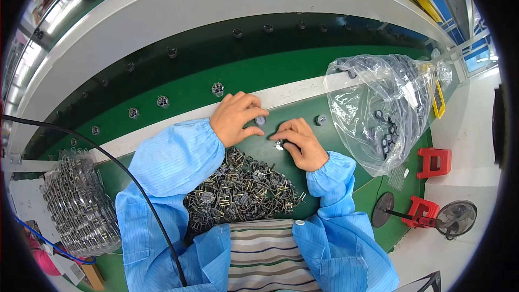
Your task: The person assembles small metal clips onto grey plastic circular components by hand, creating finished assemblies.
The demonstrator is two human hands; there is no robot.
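My left hand (235,119) is curled at the inner edge of the bench, its thumb and index finger around a small grey round cap (260,121). Close by on the right, my right hand (303,145) pinches a small dark component with metal pins (279,144) between thumb and fingers. A short gap separates the cap from this component. Below both hands lies a heap of black pinned components (246,189), reaching back to my striped lap. Another grey cap (321,120) stands alone on the green bench, right of my right hand.
Past a white rail (292,93), a green belt carries spaced round parts (217,89). A clear plastic bag of dark caps (373,113) sits at right. Clear trays (81,203) are stacked at left; a black cable (119,165) crosses my left sleeve. A fan (456,219) stands lower right.
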